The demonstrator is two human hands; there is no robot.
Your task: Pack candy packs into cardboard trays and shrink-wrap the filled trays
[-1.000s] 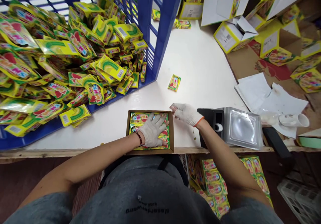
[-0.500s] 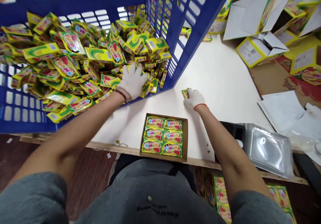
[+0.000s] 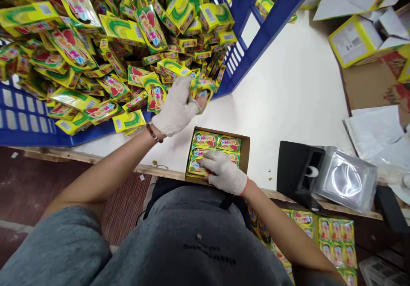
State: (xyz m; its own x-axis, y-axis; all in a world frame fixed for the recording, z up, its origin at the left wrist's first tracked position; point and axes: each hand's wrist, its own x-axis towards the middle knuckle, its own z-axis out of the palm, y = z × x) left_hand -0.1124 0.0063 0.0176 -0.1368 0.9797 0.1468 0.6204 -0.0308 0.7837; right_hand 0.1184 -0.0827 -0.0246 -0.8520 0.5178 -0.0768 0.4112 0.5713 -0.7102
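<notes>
My left hand (image 3: 179, 106), in a white knit glove, is closed around a small yellow-green box (image 3: 203, 89) at the front edge of the blue basket (image 3: 256, 38). The basket is piled with printed boxes of the same kind. Below it, a shallow brown cardboard tray (image 3: 245, 149) on the table holds several such boxes face up in two columns. My gloved right hand (image 3: 224, 170) reaches over the tray's near part. Its bent fingers and thumb are about the right end of a box (image 3: 196, 166) at the lower left, and the palm hides the lower right corner.
A black device (image 3: 294, 170) and a clear plastic tray (image 3: 347, 179) lie to the right. Open yellow-white cartons (image 3: 352, 42) and white sheets (image 3: 374, 132) are beyond. Wrapped packs (image 3: 336, 239) sit below the table's wooden edge.
My right hand has moved from the table at the right to the tray, and the box there is gone. My left hand has lifted a box to the basket's front edge. The view has shifted.
</notes>
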